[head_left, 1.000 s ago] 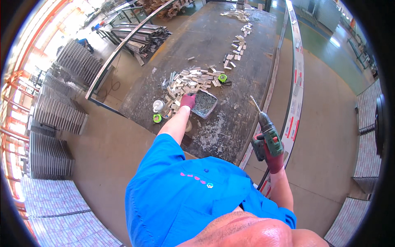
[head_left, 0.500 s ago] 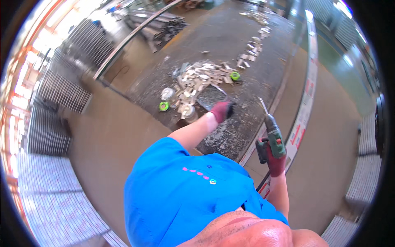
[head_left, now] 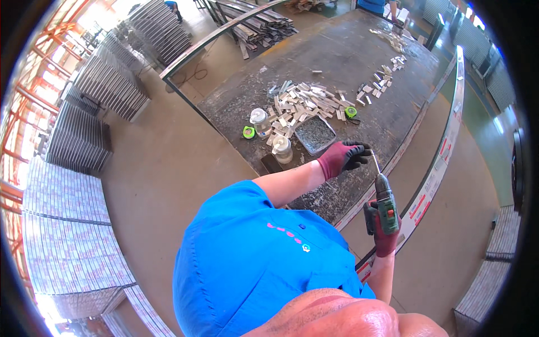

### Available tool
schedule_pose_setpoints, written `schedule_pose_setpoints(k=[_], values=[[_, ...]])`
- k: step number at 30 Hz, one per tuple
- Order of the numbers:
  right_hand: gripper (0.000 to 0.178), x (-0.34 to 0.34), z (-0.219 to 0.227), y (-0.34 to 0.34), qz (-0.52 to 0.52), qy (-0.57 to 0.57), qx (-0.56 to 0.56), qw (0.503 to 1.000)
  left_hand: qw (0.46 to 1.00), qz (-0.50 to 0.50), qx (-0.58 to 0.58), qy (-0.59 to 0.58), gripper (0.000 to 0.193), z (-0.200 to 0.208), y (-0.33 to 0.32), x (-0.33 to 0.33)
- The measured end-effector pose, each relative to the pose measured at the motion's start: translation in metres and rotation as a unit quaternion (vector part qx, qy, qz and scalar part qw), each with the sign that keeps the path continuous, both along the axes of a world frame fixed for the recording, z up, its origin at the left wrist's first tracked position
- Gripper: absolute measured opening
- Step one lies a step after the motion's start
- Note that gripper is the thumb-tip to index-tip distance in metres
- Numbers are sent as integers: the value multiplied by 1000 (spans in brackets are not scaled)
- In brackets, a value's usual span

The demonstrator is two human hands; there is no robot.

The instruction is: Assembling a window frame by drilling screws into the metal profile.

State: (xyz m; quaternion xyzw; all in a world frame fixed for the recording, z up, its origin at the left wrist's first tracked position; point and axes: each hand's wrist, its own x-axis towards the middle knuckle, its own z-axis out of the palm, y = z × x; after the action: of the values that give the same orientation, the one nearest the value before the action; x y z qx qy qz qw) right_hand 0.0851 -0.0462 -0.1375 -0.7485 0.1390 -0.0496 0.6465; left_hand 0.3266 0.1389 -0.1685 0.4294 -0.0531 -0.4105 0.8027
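My right hand, in a maroon glove, grips a green and black cordless drill. Its long bit points away from me over the table's right edge. My left hand, gloved in maroon with black fingers, has its fingertips pinched together at the bit's tip. Whatever small piece they hold there is too small to make out. Just beyond this hand sits a square tray of small grey metal pieces, probably screws. A heap of pale short strips lies behind the tray.
Two white-topped jars and a green tape measure stand left of the heap; another tape measure lies right. A long metal frame bar runs along the right side. At the far end stands a co-worker. Stacked panels line the left.
My left hand has moved right, from beside the tray to the drill bit's tip. The view has shifted, bringing the co-worker at the far end into sight. The drill stays in my right hand.
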Motion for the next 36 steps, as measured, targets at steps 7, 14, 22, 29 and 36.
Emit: schedule_pose_setpoints(k=[7,14,22,29,36], values=[[49,7,0,5,3,-74,-60,995,998,-28,-36,-34,30,-20,10,3],[55,5,-10,0,30,-129,-112,985,998,19,-51,13,29,-5,13,0],[54,5,0,3,29,-123,-109,986,994,8,-88,67,26,-15,14,4],[53,5,-1,3,26,-130,-111,985,996,9,-62,62,31,-5,12,-2],[54,8,5,4,34,-128,-117,984,999,11,-42,19,32,2,13,-4]])
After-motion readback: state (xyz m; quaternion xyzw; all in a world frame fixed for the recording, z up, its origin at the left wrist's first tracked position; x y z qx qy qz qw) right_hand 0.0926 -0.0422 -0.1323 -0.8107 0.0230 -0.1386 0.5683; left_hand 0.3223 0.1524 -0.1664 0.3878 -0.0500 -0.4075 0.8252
